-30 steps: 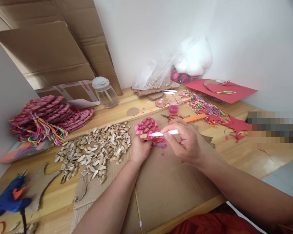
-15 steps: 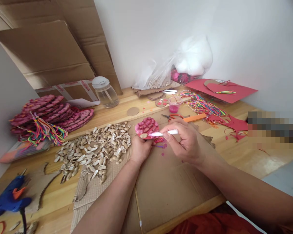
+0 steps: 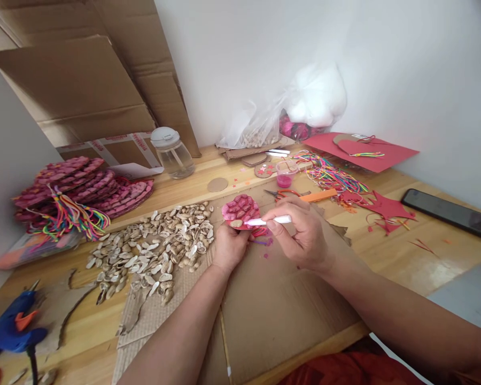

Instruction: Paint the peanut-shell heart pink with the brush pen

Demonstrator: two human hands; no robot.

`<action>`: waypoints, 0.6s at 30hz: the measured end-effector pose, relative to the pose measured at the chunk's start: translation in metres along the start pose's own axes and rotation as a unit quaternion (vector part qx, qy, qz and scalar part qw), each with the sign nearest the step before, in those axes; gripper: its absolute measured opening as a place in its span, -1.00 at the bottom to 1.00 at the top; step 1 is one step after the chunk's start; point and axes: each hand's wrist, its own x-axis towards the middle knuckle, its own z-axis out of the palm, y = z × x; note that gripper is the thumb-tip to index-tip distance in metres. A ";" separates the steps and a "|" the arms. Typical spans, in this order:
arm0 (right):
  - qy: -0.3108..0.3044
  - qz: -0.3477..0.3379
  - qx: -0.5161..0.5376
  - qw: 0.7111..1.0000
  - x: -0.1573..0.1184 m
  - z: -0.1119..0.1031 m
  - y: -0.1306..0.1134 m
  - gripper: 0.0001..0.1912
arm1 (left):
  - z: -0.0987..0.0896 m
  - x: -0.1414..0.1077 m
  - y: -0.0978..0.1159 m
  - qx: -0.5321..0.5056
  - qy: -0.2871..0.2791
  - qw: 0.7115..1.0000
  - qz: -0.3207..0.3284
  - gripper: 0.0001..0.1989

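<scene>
With the right grip (image 3: 304,235) closed around a white pen (image 3: 258,221), pointing it leftward, nearly crosswise, to the near edge of a shell-covered disc (image 3: 240,207). Holding that disc by its near edge in the left grip (image 3: 230,247), the closer hand, above a cardboard sheet (image 3: 272,315) and just right of peanut shells (image 3: 156,246).
</scene>
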 end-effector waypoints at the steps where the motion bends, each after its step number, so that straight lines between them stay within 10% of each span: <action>1: 0.008 0.001 -0.006 1.000 0.001 -0.002 0.002 -0.91 | 0.000 0.000 0.002 -0.003 0.001 1.000 -0.004 -0.80; 13: 0.110 0.096 -0.167 0.975 0.077 -0.062 0.066 -0.87 | 0.001 0.002 -0.004 -0.007 0.001 1.000 -0.001 -0.82; 18: 0.001 0.214 -0.249 0.945 0.106 -0.058 0.089 -0.83 | 0.000 0.002 -0.005 0.007 -0.003 1.000 0.005 -0.77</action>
